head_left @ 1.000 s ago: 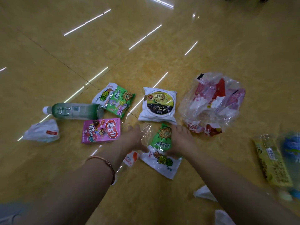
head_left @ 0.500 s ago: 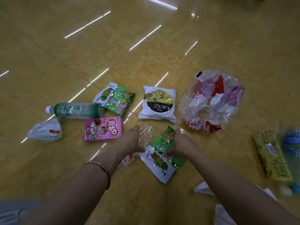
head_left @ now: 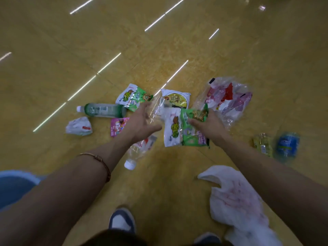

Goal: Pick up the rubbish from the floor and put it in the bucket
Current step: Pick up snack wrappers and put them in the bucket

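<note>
My left hand (head_left: pixel 142 122) grips a crushed clear plastic bottle (head_left: pixel 136 151), which hangs off the floor with its white cap pointing down toward me. My right hand (head_left: pixel 210 124) pinches a green and white snack bag (head_left: pixel 184 134) by its top edge, and the bag dangles above the floor. The rim of a blue bucket (head_left: pixel 13 188) shows at the lower left edge, below my left forearm.
On the floor lie a green bottle (head_left: pixel 103 110), a crumpled white wrapper (head_left: pixel 79 128), a pink box (head_left: pixel 117 126), a green snack packet (head_left: pixel 133 96), a noodle pack (head_left: pixel 175 99), a clear bag of wrappers (head_left: pixel 229 100), a yellow bottle (head_left: pixel 262 145), a blue bottle (head_left: pixel 287 145) and a white plastic bag (head_left: pixel 236 197). My shoe (head_left: pixel 122 221) is below.
Both hands closed on the clear bottle and the snack bag and lifted them off the floor. The view pulled back and up, bringing the bucket rim, my shoes and the white bag into sight.
</note>
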The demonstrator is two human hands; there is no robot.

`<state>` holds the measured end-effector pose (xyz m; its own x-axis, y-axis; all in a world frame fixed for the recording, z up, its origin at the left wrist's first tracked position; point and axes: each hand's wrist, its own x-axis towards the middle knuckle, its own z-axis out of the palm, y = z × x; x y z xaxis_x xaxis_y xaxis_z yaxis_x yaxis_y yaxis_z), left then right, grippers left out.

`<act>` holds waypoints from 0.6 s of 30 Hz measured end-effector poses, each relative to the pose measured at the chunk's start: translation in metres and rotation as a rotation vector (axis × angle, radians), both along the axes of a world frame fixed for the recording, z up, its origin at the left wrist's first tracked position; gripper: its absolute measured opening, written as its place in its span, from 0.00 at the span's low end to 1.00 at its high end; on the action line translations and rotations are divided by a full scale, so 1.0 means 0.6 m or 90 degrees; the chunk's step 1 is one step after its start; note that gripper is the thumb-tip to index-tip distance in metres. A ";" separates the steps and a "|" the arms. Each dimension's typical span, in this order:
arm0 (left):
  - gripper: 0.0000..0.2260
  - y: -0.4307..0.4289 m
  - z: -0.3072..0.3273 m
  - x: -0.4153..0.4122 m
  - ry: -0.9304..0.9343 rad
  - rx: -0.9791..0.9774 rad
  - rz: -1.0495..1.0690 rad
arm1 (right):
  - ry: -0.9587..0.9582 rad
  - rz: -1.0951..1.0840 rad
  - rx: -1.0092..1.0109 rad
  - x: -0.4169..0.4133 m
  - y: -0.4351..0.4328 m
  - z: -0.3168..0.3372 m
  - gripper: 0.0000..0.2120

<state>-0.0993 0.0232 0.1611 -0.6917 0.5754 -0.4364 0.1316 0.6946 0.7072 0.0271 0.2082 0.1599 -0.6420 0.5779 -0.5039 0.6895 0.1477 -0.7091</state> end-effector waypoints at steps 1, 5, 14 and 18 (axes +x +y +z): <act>0.36 -0.002 0.040 0.002 -0.008 0.015 0.020 | 0.020 -0.018 -0.029 -0.004 -0.004 0.045 0.34; 0.39 -0.019 0.206 0.008 -0.057 0.068 0.095 | 0.052 -0.039 -0.107 -0.020 -0.012 0.216 0.39; 0.39 -0.095 0.544 0.027 -0.093 0.190 0.264 | 0.134 -0.072 -0.221 -0.068 -0.027 0.560 0.06; 0.38 -0.154 0.651 0.029 -0.059 0.225 0.335 | 0.173 0.012 -0.219 -0.109 -0.066 0.675 0.05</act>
<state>-0.0820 -0.0690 0.5516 -0.8897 0.2891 -0.3534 -0.2357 0.3720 0.8978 -0.0380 0.1689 0.5650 -0.7867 0.3924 -0.4766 0.4708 -0.1182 -0.8743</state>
